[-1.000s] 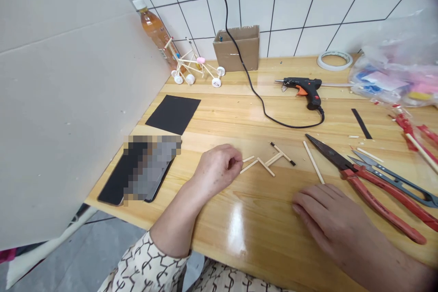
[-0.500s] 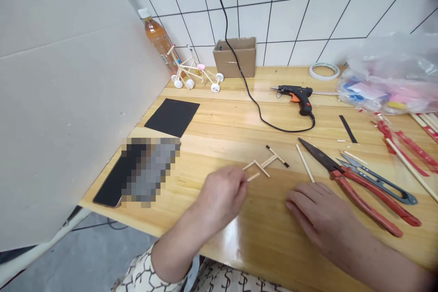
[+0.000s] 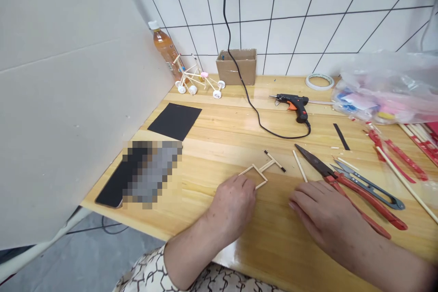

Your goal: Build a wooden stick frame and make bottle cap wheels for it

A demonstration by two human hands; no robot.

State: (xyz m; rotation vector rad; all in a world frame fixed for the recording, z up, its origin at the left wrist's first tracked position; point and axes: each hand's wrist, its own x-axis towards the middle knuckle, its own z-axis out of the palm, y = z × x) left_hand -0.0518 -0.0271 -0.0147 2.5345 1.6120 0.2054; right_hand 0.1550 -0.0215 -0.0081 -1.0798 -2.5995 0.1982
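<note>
My left hand (image 3: pixel 234 205) is closed on a short wooden stick (image 3: pixel 261 185), with its free end against a corner of a small stick frame (image 3: pixel 260 172). The frame lies flat on the table and has a crossbar with black tips at its far end. Another stick of the frame runs toward my left knuckles. My right hand (image 3: pixel 318 207) lies palm down on the table, fingers loosely bent and holding nothing visible. Just beyond its fingers is a loose wooden stick (image 3: pixel 299 165). Red-handled pliers (image 3: pixel 342 182) pass partly under or behind this hand.
Thread snips (image 3: pixel 372 185) lie right of the pliers. A black glue gun (image 3: pixel 294 104) with a cord rests farther back. Along the wall stand a stick model with white wheels (image 3: pixel 198 77), a bottle (image 3: pixel 166 50), a cardboard box (image 3: pixel 237 67), tape (image 3: pixel 319 82) and a plastic bag (image 3: pixel 386 91).
My left hand has moved slightly right, bringing its short stick against the frame's corner. My right hand stays resting on the table. The camera view has shifted a little.
</note>
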